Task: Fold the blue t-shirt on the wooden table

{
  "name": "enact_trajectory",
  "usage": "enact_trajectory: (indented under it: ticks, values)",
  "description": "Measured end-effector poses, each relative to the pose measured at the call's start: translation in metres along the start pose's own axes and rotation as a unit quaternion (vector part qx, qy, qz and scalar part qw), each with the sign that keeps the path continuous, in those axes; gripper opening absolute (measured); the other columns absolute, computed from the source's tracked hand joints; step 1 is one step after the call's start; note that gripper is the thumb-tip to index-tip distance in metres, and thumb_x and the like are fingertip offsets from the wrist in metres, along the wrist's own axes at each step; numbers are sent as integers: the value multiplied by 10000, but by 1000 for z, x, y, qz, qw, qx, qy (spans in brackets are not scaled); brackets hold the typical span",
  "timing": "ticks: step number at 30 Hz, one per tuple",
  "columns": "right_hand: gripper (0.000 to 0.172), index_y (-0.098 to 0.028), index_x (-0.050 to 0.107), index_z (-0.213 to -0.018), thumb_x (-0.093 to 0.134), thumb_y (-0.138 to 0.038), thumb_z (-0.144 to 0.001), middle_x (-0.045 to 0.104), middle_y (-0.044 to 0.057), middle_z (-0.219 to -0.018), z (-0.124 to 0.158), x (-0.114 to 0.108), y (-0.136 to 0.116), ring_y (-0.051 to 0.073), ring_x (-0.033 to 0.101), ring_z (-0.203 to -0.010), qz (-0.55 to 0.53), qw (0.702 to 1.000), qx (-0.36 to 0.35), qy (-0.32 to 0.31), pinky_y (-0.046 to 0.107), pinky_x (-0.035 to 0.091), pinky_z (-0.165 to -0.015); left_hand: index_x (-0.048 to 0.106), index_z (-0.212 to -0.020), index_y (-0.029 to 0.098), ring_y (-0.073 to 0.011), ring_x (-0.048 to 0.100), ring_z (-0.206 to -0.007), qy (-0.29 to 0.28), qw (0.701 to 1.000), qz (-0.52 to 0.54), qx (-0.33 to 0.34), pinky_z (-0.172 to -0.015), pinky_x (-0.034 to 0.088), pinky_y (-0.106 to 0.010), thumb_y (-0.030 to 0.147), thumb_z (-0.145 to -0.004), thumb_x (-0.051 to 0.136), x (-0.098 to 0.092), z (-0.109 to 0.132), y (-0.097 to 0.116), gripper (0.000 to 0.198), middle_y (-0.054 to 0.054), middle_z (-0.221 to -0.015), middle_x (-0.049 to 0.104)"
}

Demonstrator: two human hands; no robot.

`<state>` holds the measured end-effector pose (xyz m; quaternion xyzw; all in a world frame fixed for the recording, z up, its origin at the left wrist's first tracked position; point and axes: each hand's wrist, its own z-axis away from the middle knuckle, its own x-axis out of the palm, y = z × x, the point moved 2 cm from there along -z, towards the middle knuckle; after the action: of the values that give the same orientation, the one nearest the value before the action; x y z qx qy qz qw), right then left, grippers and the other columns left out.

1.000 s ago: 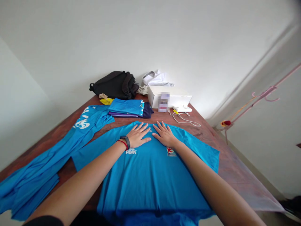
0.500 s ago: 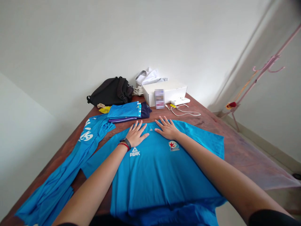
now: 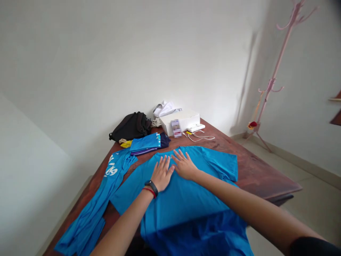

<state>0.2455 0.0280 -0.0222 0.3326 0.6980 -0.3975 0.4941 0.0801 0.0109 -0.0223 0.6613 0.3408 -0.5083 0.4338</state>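
A blue short-sleeved T-shirt point(image 3: 186, 199) lies spread on the wooden table, its collar towards the wall and its lower part bunched at the near edge. My left hand point(image 3: 162, 174) rests flat on the chest below the collar, fingers stretched out, a dark band and a red cord round its wrist. Close beside it, my right hand point(image 3: 184, 165) also lies flat on the cloth, fingers spread. Both hands and forearms cover parts of the shirt front. Left of the shirt, a long blue garment with white lettering point(image 3: 106, 188) hangs together in loose folds.
Folded clothes point(image 3: 145, 143) are stacked behind the shirt. A black backpack point(image 3: 130, 127), a white box point(image 3: 183, 119), a power strip point(image 3: 196, 127) and a white cable point(image 3: 199, 138) stand or lie near the wall. A pink coat rack point(image 3: 277, 67) stands right of the wooden table point(image 3: 255, 174).
The view has tilted up and turned, showing more of the coat rack. My hands have come closer together and slid towards me from the collar; the chest prints are now covered or out of sight.
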Motion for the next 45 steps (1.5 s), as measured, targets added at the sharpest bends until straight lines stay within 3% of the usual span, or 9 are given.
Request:
enact_trajectory:
  ticks: [2, 4, 8, 14, 19, 25, 31, 36, 45]
  values:
    - [664, -220, 223, -1600, 400, -378, -980, 119, 95, -1672, 29, 9, -29, 369, 68, -1531, -9, 998, -55, -5, 644, 170, -1176, 106, -1616, 201, -229, 107, -1537, 20, 999, 48, 12, -1241, 174, -458, 551, -1047, 127, 9, 30, 19, 669, -69, -1662, 157]
    - [703, -225, 183, -1608, 424, -374, -965, 116, 93, -1671, 55, 21, -48, 394, 63, -1525, -20, 998, -62, -22, 661, 193, -1163, 84, -1616, 177, -225, 143, -1532, 19, 998, 67, 0, -1235, 213, -449, 533, -1052, 130, 20, 54, 29, 669, -88, -1657, 171]
    - [662, -218, 190, -1607, 373, -380, -992, 134, 98, -1666, 83, 36, -54, 380, 88, -1525, -41, 998, -34, -36, 639, 176, -1179, 218, -1600, 212, -277, 137, -1532, -6, 1000, 6, 2, -1235, 178, -535, 563, -1044, 206, 30, 81, 26, 657, -70, -1647, 213]
    - [674, -261, 361, -1556, 269, -632, -1001, 207, 92, -1652, 95, 27, -26, 372, 132, -1522, -52, 998, 39, -1, 613, 145, -1194, 303, -1573, 314, -344, 147, -1523, -7, 997, -79, -15, -1200, 218, -603, 596, -1012, 332, 20, 93, 10, 628, -39, -1654, 179]
    - [691, -288, 338, -1562, 247, -669, -993, 229, 68, -1650, 110, 19, 10, 364, 152, -1520, -25, 996, 83, 8, 613, 152, -1191, 284, -1576, 334, -361, 178, -1515, -17, 994, -93, -51, -1167, 233, -647, 565, -1013, 359, 13, 105, 2, 613, -45, -1655, 177]
    - [696, -329, 347, -1553, 230, -703, -979, 255, 40, -1648, 124, 16, 50, 353, 160, -1520, -1, 993, 115, 20, 604, 179, -1186, 321, -1565, 325, -340, 242, -1502, -6, 990, -116, -78, -1171, 271, -598, 558, -1010, 376, 9, 123, -11, 605, -49, -1642, 236]
    - [693, -332, 357, -1549, 249, -704, -974, 263, 41, -1645, 126, 18, 59, 341, 167, -1522, 7, 992, 125, 31, 586, 205, -1185, 376, -1546, 285, -326, 267, -1495, 26, 989, -109, -92, -1170, 307, -561, 518, -1009, 421, 6, 147, -36, 588, -64, -1630, 269]
    - [678, -310, 372, -1546, 271, -675, -984, 271, 49, -1642, 126, 16, 70, 341, 199, -1514, 23, 988, 148, 27, 576, 216, -1185, 370, -1547, 291, -277, 267, -1499, 34, 994, -77, -74, -1194, 301, -519, 491, -1036, 349, 1, 164, -56, 550, -41, -1625, 295]
    - [664, -276, 369, -1551, 298, -630, -994, 266, 57, -1643, 129, 21, 88, 326, 199, -1517, 60, 987, 150, 25, 552, 220, -1193, 383, -1536, 240, -235, 291, -1493, 44, 995, -53, -73, -1196, 288, -495, 421, -1057, 254, -13, 176, -92, 529, -69, -1607, 348]
